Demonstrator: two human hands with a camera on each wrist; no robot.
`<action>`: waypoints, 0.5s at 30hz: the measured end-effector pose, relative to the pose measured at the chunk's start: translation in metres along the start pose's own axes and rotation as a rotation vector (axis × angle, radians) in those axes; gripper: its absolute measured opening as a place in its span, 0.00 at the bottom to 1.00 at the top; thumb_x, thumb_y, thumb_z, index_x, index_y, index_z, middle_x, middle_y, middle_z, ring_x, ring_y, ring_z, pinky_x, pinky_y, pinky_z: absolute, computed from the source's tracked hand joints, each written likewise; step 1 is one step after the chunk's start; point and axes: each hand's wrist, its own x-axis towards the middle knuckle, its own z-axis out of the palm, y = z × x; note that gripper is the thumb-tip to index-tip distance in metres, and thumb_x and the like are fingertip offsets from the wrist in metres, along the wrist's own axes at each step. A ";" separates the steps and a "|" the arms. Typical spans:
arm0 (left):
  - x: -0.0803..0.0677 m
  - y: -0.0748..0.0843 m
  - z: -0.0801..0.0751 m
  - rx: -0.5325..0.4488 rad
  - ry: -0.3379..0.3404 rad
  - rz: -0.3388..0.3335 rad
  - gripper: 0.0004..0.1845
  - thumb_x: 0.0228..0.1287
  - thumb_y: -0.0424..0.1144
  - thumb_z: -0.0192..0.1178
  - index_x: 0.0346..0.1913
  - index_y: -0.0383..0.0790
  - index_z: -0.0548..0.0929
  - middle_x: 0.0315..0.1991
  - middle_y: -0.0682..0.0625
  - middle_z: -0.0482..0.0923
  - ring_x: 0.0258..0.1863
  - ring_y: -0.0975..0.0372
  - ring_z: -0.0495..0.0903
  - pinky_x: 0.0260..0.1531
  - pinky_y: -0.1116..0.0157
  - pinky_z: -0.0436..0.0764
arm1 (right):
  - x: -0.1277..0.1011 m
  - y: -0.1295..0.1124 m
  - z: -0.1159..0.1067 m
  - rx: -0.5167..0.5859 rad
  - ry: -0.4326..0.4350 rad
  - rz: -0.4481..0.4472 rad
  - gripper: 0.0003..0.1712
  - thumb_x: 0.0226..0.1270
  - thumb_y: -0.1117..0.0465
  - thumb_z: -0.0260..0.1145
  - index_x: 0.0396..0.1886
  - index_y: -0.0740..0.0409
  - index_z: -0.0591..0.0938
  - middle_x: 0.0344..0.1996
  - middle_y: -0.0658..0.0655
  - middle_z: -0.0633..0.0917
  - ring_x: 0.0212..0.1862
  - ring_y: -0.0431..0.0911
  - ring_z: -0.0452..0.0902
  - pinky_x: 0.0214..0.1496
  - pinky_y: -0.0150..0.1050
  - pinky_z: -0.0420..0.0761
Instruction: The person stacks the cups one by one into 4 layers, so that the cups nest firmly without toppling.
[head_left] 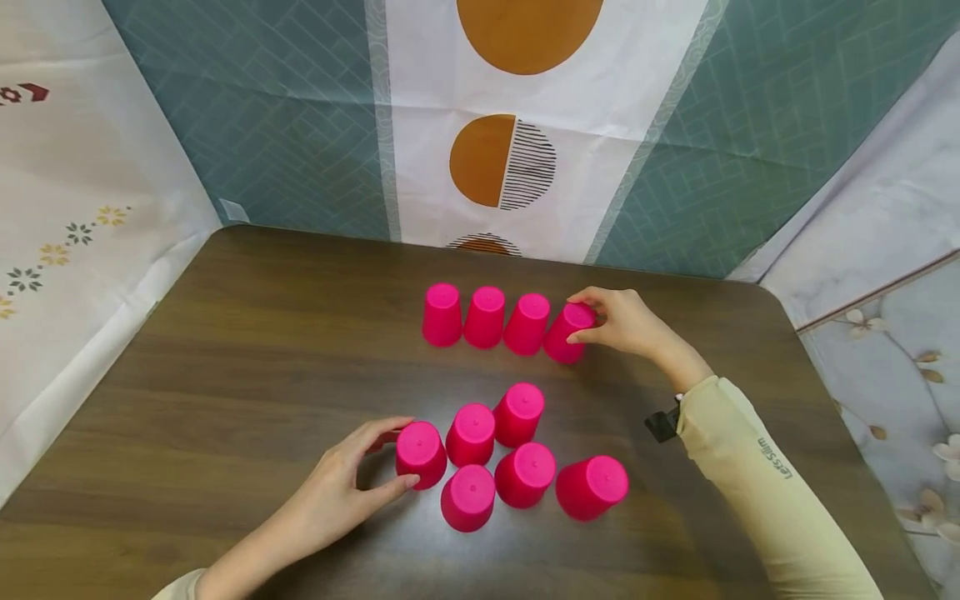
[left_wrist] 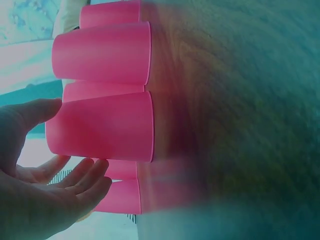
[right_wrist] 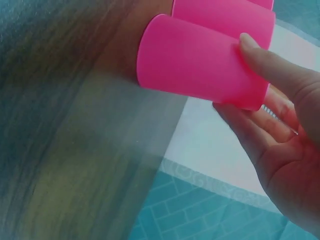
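Note:
My left hand (head_left: 341, 487) holds a pink plastic cup (head_left: 421, 452), upside down at the left end of the nearer cluster. In the left wrist view its thumb lies on one side of that cup (left_wrist: 102, 127) and its fingers along the other. At the right end of the far row, my right hand (head_left: 618, 321) grips another upside-down pink cup (head_left: 564, 335) near its base. The right wrist view has that cup (right_wrist: 200, 62) between thumb and fingers, with its rim at the tabletop. A neighbouring cup (head_left: 527, 323) stands close beside it.
The far row continues left with more pink cups (head_left: 442, 315). Several others form the near cluster, including a front cup (head_left: 468, 498) and one at the right (head_left: 592, 488). The brown wooden table (head_left: 262, 350) ends at a hanging patterned cloth (head_left: 300, 125).

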 end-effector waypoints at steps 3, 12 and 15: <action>0.000 0.000 -0.001 -0.003 -0.010 -0.029 0.33 0.47 0.35 0.72 0.59 0.48 0.72 0.49 0.63 0.75 0.48 0.68 0.77 0.47 0.58 0.79 | 0.002 -0.004 0.002 -0.024 0.002 -0.007 0.33 0.45 0.59 0.77 0.52 0.64 0.77 0.40 0.62 0.84 0.40 0.53 0.83 0.41 0.45 0.81; 0.005 0.002 0.001 -0.002 -0.024 -0.070 0.32 0.48 0.38 0.72 0.58 0.50 0.72 0.49 0.63 0.75 0.49 0.67 0.76 0.48 0.55 0.78 | -0.001 -0.007 0.005 -0.087 0.019 -0.017 0.32 0.45 0.58 0.78 0.51 0.63 0.77 0.31 0.56 0.85 0.32 0.45 0.80 0.35 0.39 0.79; 0.006 0.002 0.002 -0.010 -0.015 -0.073 0.30 0.48 0.38 0.72 0.57 0.50 0.74 0.48 0.62 0.77 0.48 0.67 0.77 0.48 0.55 0.78 | -0.002 -0.006 0.004 -0.070 0.002 -0.014 0.33 0.46 0.57 0.77 0.52 0.62 0.77 0.30 0.54 0.84 0.31 0.44 0.79 0.35 0.38 0.78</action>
